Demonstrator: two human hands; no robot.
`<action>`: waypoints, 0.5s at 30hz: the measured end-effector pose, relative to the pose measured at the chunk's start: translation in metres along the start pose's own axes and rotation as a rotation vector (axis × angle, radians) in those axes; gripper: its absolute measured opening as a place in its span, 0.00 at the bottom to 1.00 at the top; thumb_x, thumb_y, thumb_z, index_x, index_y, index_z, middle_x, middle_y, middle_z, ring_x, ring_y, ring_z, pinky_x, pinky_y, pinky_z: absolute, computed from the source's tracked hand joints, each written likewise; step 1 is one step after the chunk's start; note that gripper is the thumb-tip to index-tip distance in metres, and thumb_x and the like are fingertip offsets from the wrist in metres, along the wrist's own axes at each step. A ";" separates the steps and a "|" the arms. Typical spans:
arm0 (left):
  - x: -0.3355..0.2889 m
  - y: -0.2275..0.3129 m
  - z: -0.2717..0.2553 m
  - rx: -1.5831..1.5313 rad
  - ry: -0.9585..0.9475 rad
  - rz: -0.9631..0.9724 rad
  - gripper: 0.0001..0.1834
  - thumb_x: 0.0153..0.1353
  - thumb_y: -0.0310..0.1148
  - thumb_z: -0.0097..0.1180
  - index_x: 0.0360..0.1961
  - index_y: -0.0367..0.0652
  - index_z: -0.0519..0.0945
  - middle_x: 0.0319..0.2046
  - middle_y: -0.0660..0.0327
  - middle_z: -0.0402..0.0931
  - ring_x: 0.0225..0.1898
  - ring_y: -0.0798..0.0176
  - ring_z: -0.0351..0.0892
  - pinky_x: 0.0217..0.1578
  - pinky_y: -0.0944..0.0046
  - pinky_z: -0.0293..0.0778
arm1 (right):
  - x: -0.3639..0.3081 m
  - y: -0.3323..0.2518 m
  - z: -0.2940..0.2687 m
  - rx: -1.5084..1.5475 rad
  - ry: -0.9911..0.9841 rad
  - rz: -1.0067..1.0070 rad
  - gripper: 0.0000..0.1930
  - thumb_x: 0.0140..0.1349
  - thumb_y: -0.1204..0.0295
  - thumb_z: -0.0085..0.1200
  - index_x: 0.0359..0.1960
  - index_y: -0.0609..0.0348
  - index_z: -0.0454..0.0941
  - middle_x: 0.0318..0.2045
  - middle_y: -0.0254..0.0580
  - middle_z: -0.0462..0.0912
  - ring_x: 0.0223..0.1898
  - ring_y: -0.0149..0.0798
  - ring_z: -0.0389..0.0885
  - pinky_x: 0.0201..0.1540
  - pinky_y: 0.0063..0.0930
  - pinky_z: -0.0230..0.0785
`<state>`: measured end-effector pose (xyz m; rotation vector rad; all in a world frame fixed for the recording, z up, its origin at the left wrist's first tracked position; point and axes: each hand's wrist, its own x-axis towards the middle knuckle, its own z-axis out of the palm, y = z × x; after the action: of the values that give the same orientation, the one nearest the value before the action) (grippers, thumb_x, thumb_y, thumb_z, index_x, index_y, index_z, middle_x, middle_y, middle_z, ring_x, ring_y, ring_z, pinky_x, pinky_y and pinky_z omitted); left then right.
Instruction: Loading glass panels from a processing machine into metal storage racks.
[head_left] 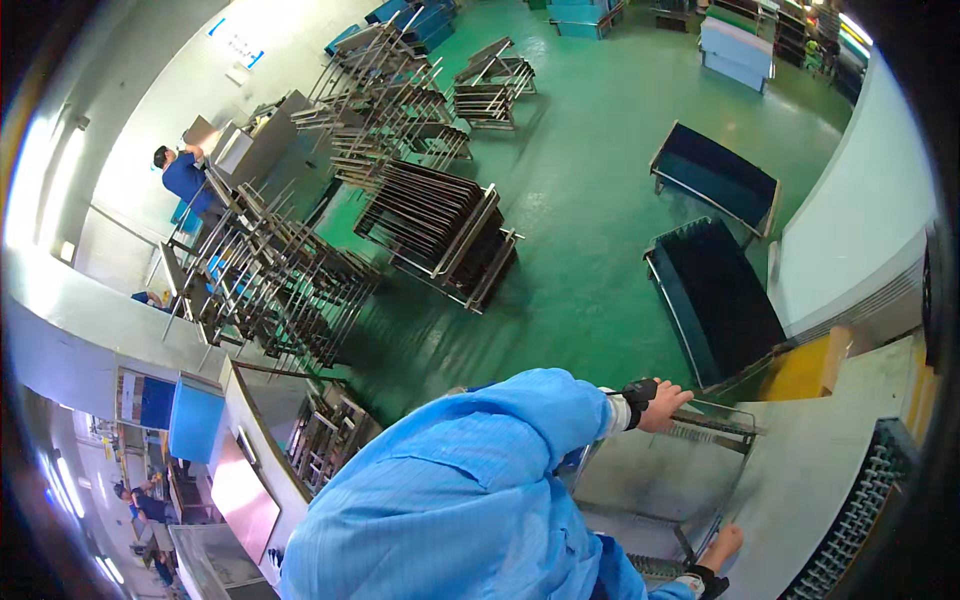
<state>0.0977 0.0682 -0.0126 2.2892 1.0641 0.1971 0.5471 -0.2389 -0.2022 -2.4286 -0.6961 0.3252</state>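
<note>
A metal rack [706, 437] with toothed side bars stands in front of me at the lower right, a pale flat surface showing between its bars. At the end of its upper toothed bar is my left hand [662, 406], with bent fingers closed on the rack's edge; the palm side is hidden. Lower down, my right hand [722, 547] is closed like a fist at the rack's other side, beside a thin rod. Dark bands circle both wrists. My blue sleeve [470, 470] covers much of the lower middle and hides part of the rack.
A dark toothed strip [850, 520] lies right of my hands. Beyond stand dark racks [715, 300] and a yellow panel [797, 370]. Several metal racks [440, 235] crowd the green floor [570, 190]. A person in blue [186, 180] works at the far left; others appear lower left.
</note>
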 end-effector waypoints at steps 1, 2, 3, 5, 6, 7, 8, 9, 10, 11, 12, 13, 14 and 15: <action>-0.001 -0.002 0.000 -0.003 0.009 0.015 0.37 0.49 0.39 0.65 0.62 0.46 0.65 0.44 0.56 0.72 0.50 0.51 0.72 0.52 0.50 0.64 | 0.002 0.004 0.000 -0.005 -0.010 -0.043 0.09 0.59 0.70 0.52 0.27 0.65 0.74 0.20 0.44 0.75 0.17 0.40 0.72 0.14 0.37 0.59; -0.001 -0.002 0.000 -0.006 0.016 0.034 0.37 0.49 0.39 0.65 0.62 0.47 0.66 0.44 0.56 0.73 0.50 0.51 0.72 0.51 0.50 0.64 | 0.003 0.007 -0.001 -0.011 -0.016 -0.084 0.08 0.58 0.71 0.52 0.29 0.65 0.75 0.21 0.44 0.76 0.17 0.40 0.73 0.14 0.37 0.60; -0.001 -0.002 -0.001 -0.010 0.018 0.038 0.37 0.49 0.39 0.65 0.62 0.47 0.66 0.44 0.56 0.73 0.50 0.51 0.72 0.51 0.50 0.64 | 0.003 0.005 -0.005 -0.014 -0.012 -0.085 0.08 0.58 0.71 0.52 0.29 0.65 0.75 0.21 0.44 0.76 0.17 0.40 0.73 0.14 0.37 0.60; 0.001 0.000 -0.003 -0.033 0.021 0.040 0.36 0.50 0.39 0.64 0.61 0.47 0.66 0.44 0.57 0.73 0.50 0.51 0.72 0.50 0.50 0.65 | 0.003 0.001 -0.013 -0.156 -0.098 0.083 0.06 0.55 0.74 0.51 0.28 0.65 0.77 0.22 0.46 0.78 0.21 0.43 0.76 0.22 0.38 0.67; 0.001 -0.003 0.003 -0.033 0.025 0.041 0.36 0.50 0.39 0.64 0.61 0.47 0.66 0.44 0.57 0.73 0.50 0.51 0.72 0.50 0.50 0.65 | 0.000 -0.014 -0.015 -0.156 -0.095 0.080 0.06 0.55 0.74 0.51 0.28 0.65 0.77 0.22 0.46 0.78 0.21 0.43 0.76 0.22 0.38 0.67; -0.001 -0.015 0.014 -0.036 0.070 0.010 0.36 0.50 0.40 0.64 0.61 0.48 0.66 0.43 0.57 0.73 0.50 0.51 0.72 0.50 0.49 0.64 | -0.014 -0.067 -0.018 -0.247 -0.110 -0.050 0.06 0.54 0.76 0.50 0.27 0.65 0.78 0.22 0.48 0.79 0.23 0.45 0.77 0.27 0.38 0.69; 0.000 -0.020 0.021 -0.048 0.109 0.001 0.35 0.50 0.41 0.64 0.60 0.48 0.67 0.43 0.57 0.73 0.50 0.50 0.72 0.51 0.49 0.64 | -0.031 -0.112 -0.030 -0.344 -0.104 -0.168 0.06 0.52 0.77 0.49 0.26 0.64 0.79 0.23 0.51 0.80 0.26 0.48 0.79 0.32 0.39 0.72; 0.003 -0.019 0.022 -0.053 0.105 0.018 0.35 0.50 0.41 0.64 0.60 0.48 0.67 0.43 0.57 0.73 0.50 0.50 0.72 0.51 0.49 0.64 | -0.045 -0.141 -0.042 -0.348 -0.090 -0.158 0.06 0.52 0.77 0.49 0.26 0.64 0.79 0.23 0.51 0.80 0.26 0.48 0.79 0.32 0.39 0.72; 0.004 -0.018 0.024 -0.089 0.073 0.009 0.36 0.50 0.42 0.65 0.60 0.48 0.67 0.42 0.56 0.73 0.50 0.50 0.72 0.51 0.49 0.63 | -0.058 -0.165 -0.052 -0.356 -0.134 -0.084 0.07 0.51 0.78 0.49 0.25 0.64 0.80 0.25 0.52 0.81 0.29 0.50 0.79 0.36 0.39 0.71; 0.005 -0.016 0.025 -0.125 0.040 -0.001 0.36 0.49 0.43 0.65 0.59 0.48 0.67 0.42 0.56 0.73 0.50 0.50 0.72 0.51 0.48 0.63 | -0.067 -0.174 -0.060 -0.363 -0.178 -0.010 0.07 0.50 0.79 0.49 0.23 0.64 0.80 0.28 0.54 0.82 0.33 0.52 0.80 0.41 0.40 0.71; 0.006 -0.013 0.029 -0.129 0.034 0.021 0.36 0.49 0.43 0.65 0.59 0.48 0.67 0.42 0.56 0.73 0.50 0.50 0.72 0.51 0.48 0.63 | -0.069 -0.150 -0.065 -0.364 -0.160 0.004 0.07 0.50 0.79 0.49 0.23 0.64 0.80 0.28 0.54 0.82 0.33 0.52 0.80 0.41 0.40 0.71; 0.006 -0.013 0.032 -0.161 0.041 0.002 0.36 0.49 0.44 0.65 0.59 0.47 0.68 0.42 0.56 0.74 0.50 0.49 0.72 0.51 0.47 0.63 | -0.070 -0.124 -0.067 -0.309 -0.048 -0.099 0.06 0.49 0.77 0.52 0.26 0.64 0.81 0.30 0.53 0.82 0.37 0.50 0.80 0.43 0.42 0.70; 0.008 -0.012 0.037 -0.194 0.039 -0.012 0.35 0.49 0.45 0.65 0.58 0.47 0.68 0.42 0.55 0.74 0.50 0.48 0.72 0.52 0.47 0.62 | -0.071 -0.103 -0.070 -0.256 0.067 -0.192 0.06 0.49 0.76 0.55 0.28 0.64 0.81 0.33 0.51 0.82 0.41 0.48 0.80 0.44 0.44 0.69; 0.008 -0.015 0.043 -0.191 0.035 -0.001 0.35 0.49 0.45 0.65 0.58 0.47 0.68 0.42 0.55 0.74 0.50 0.48 0.72 0.52 0.47 0.62 | -0.094 -0.105 -0.079 -0.258 0.168 -0.236 0.09 0.50 0.77 0.56 0.33 0.65 0.81 0.33 0.52 0.82 0.40 0.51 0.79 0.46 0.42 0.69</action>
<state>0.1097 0.0617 -0.0569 2.1211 1.0180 0.3255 0.4560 -0.2544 -0.0699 -2.5391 -0.9873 -0.0672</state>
